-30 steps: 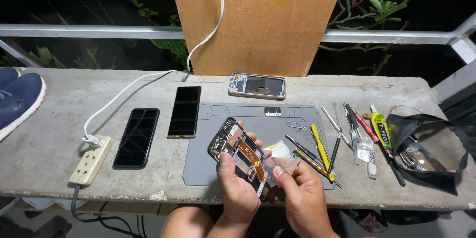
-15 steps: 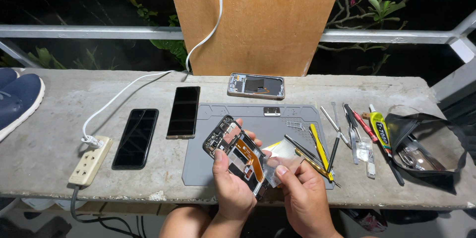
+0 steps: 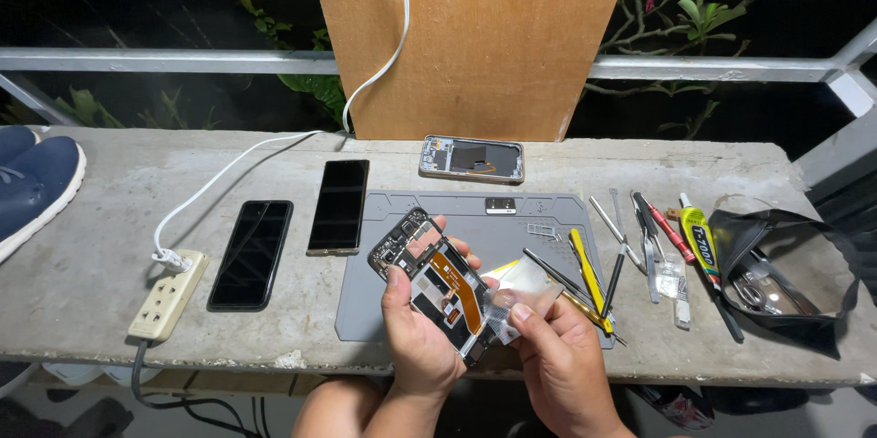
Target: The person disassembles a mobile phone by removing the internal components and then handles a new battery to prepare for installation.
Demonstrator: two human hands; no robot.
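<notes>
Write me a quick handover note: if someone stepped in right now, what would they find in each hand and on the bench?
Left hand: holds the opened phone frame, insides up, orange flex cable showing.
Right hand: pinches a small clear plastic sheet at the frame's edge.
On the bench: grey work mat, another opened phone behind it, two dark phones to the left, tools to the right.
Done: the frame is open, back cover off.
Left: the frame remains open, the sheet not yet set down.
</notes>
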